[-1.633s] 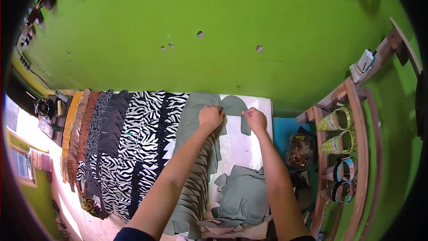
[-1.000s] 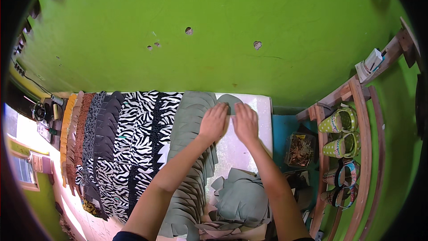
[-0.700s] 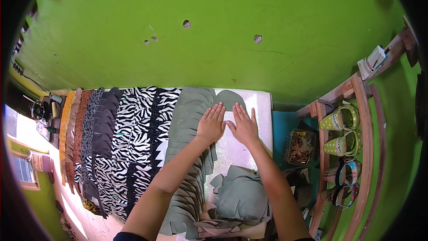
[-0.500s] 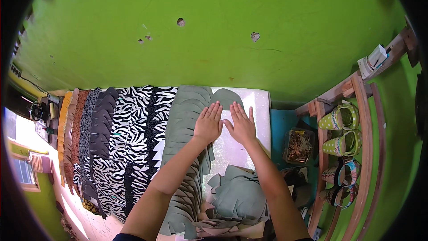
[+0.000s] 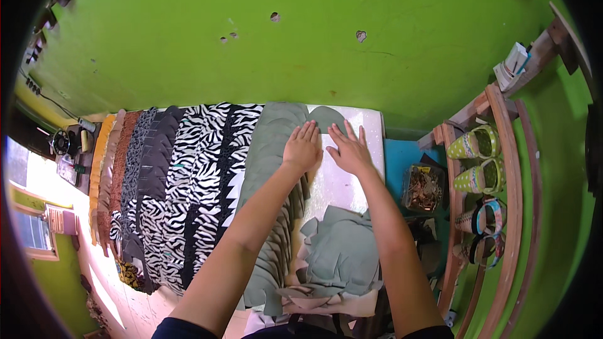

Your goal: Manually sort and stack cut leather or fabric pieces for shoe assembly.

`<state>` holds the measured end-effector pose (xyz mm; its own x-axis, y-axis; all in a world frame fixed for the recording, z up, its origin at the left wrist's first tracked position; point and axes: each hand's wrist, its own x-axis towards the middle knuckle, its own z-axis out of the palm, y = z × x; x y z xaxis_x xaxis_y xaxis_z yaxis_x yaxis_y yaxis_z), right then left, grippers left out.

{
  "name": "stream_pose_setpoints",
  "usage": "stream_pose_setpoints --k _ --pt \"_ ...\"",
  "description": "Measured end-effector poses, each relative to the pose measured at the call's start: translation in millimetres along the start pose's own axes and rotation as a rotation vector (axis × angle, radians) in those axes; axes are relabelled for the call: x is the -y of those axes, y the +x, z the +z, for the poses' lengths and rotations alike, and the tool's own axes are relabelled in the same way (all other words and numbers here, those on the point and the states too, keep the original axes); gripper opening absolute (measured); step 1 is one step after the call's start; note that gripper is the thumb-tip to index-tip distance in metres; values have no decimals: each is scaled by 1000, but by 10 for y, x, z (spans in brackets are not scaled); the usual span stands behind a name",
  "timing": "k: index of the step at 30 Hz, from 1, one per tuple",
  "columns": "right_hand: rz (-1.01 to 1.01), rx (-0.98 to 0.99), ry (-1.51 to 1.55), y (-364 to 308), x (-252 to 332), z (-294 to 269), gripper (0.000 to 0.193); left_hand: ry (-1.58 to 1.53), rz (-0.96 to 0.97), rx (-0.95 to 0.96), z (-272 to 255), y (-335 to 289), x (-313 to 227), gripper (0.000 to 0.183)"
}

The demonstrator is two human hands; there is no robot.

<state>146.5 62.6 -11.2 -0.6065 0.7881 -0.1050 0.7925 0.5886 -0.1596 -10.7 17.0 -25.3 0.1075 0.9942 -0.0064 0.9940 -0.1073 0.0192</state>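
A grey-green piece with a rounded top (image 5: 325, 116), apparently cut fabric or leather, lies flat at the far end of the white tabletop (image 5: 345, 188). My left hand (image 5: 303, 149) is open and flat, its fingers by the piece's lower left corner and over the edge of a row of overlapping grey-green pieces (image 5: 267, 163). My right hand (image 5: 350, 149) is also open, fingers spread, with its fingertips at the piece's lower right edge. Whether either hand presses on it I cannot tell. Nearer my body, between my forearms, sits a loose pile of similar grey-green pieces (image 5: 342, 254).
To the left run more overlapping rows: zebra-print (image 5: 207, 144), dark grey (image 5: 154, 157) and yellow-orange (image 5: 102, 163). Rightward are a clear container (image 5: 424, 188) of small brownish bits and a wooden rack (image 5: 512, 201) holding dotted green shoes (image 5: 474, 142). A green wall (image 5: 314, 56) stands behind the table.
My right hand has shifted rightward, away from my left, and its fingers are more spread. My left hand stays close to the row. The whole view has shifted a little.
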Motion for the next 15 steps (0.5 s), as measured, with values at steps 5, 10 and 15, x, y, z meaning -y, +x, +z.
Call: stream_pose_setpoints --k 5,10,15 --pt "-138 -161 131 -574 189 -95 39 -169 147 -136 -129 -683 -176 51" --pt "-74 -304 315 -1174 403 -83 21 -390 189 -113 -204 -1274 -436 38" --pt "-28 -570 142 -1748 467 -299 16 -543 251 -68 -385 -1531 -755 27"
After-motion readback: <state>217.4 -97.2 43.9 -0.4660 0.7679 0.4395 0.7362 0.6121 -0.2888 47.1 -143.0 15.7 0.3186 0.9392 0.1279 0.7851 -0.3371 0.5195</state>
